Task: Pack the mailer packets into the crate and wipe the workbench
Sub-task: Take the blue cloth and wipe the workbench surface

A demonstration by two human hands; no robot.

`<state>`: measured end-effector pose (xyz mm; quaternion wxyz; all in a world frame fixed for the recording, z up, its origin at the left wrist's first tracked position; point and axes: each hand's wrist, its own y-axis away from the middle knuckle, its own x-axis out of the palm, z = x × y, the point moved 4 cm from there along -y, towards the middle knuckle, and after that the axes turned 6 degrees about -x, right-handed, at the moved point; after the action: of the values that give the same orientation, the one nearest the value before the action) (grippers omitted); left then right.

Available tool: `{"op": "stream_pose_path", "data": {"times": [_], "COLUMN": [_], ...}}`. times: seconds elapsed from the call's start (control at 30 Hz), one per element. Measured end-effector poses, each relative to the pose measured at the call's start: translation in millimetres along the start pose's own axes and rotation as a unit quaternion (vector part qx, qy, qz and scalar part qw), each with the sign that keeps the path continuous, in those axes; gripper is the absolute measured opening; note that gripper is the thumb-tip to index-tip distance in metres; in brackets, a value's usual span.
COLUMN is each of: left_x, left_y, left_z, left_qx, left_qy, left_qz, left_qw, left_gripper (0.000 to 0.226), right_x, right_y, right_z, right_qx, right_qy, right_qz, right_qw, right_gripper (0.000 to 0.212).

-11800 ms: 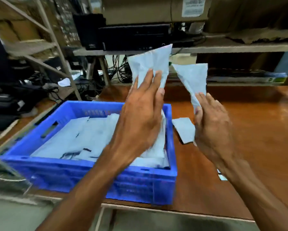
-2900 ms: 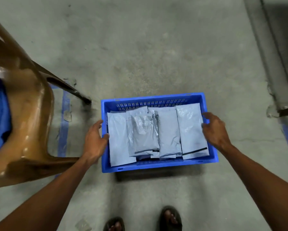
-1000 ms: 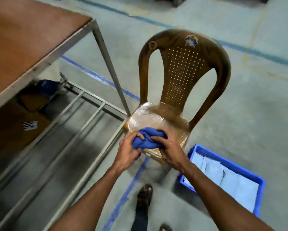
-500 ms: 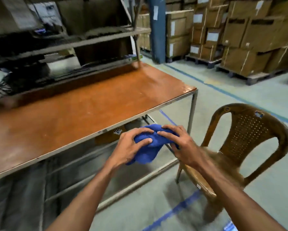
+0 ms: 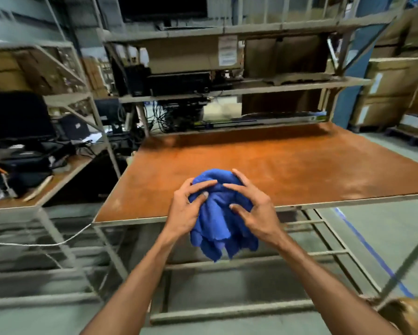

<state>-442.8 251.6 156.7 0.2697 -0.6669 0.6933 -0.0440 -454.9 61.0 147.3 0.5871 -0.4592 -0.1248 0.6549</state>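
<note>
A: Status?

B: Both hands are on the blue cloth (image 5: 217, 223), centre of frame. The left hand (image 5: 186, 209) has its fingers dug into the top of the wad. The right hand (image 5: 254, 209) is clawed over its right side. The hands are close together with the cloth bunched between them.

A: Is the cloth down on the surface yet?

B: Looks like no. It's held up at the near edge of the surface (image 5: 275, 165), with loose tails hanging below the edge line. I can't confirm contact from here.

A: Crate and mailer packets?

B: Neither is in frame. There are pale smudges on the orange-brown top toward the right of frame. My read is that the wipe is the step in hand and hasn't begun.

A: How to do it well?

B: Fold the wad into a flat pad first, since a ball only touches at one spot. Put one palm flat on the pad and leave the other hand free to brace on the near edge. Start at the back, upper middle of frame, and pull straight overlapping passes toward the near edge so the dust goes one way. Press harder on the smudges at the right.

A: Risks?

B: The cables (image 5: 165, 116) at the back, upper left of centre, hang near the rear edge, so loose tails could snag there. Tuck the tails under the pad and slow down on the back pass.
</note>
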Motion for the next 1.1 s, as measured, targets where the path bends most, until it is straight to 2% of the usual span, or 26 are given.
{"op": "stream_pose_path", "data": {"times": [0.13,0.2,0.27,0.43,0.5,0.67,0.77,0.83,0.9,0.97,1.03,1.1], "left_x": [-70.1,-93.2,-109.2,-133.4,-142.1,-169.1,-178.4,-180.5,-179.8,-177.0,-172.7,-170.1], "left_y": [-12.8,-22.2,-33.2,-77.2,-109.7,-217.8,-275.9,-303.7,-317.4,-320.0,-309.5,-300.6], "left_z": [34.9,57.0,85.9,165.0,191.9,250.1,295.5,334.4,374.3,409.1,427.8,446.4], "left_qx": [0.002,0.006,0.029,0.054,0.047,0.030,-0.015,-0.068,-0.133,-0.209,-0.221,-0.218], "left_qy": [-0.078,-0.140,-0.227,-0.369,-0.394,-0.389,-0.417,-0.433,-0.493,-0.553,-0.561,-0.540], "left_qz": [-0.023,0.005,0.043,0.056,0.071,0.081,0.112,0.152,0.176,0.185,0.188,0.195], "left_qw": [0.997,0.990,0.973,0.926,0.915,0.917,0.902,0.886,0.842,0.785,0.775,0.789], "left_gripper": [0.041,0.057,0.079,0.085,0.086,0.085,0.085,0.086,0.087,0.086,0.083,0.082], "right_x": [69.6,95.7,118.5,183.1,204.8,255.3,288.6,314.1,334.6,340.1,338.4,347.3], "right_y": [-38.4,-57.2,-75.0,-115.3,-139.5,-218.7,-256.3,-279.0,-289.4,-291.2,-291.1,-293.7], "right_z": [-6.2,-19.4,-38.1,-98.0,-130.9,-218.6,-283.2,-317.1,-343.2,-364.4,-367.2,-371.8], "right_qx": [-0.061,-0.073,-0.072,-0.114,-0.132,-0.203,-0.135,-0.082,-0.010,0.061,0.070,0.043], "right_qy": [0.077,0.098,0.109,0.148,0.150,0.201,0.199,0.185,0.232,0.299,0.303,0.313], "right_qz": [0.037,0.055,0.065,0.093,0.089,0.083,0.135,0.191,0.304,0.366,0.324,0.304], "right_qw": [0.994,0.991,0.989,0.978,0.976,0.955,0.961,0.960,0.924,0.879,0.894,0.899], "right_gripper": [0.057,0.055,0.054,0.041,0.039,0.040,0.050,0.047,0.045,0.056,0.062,0.060]}}
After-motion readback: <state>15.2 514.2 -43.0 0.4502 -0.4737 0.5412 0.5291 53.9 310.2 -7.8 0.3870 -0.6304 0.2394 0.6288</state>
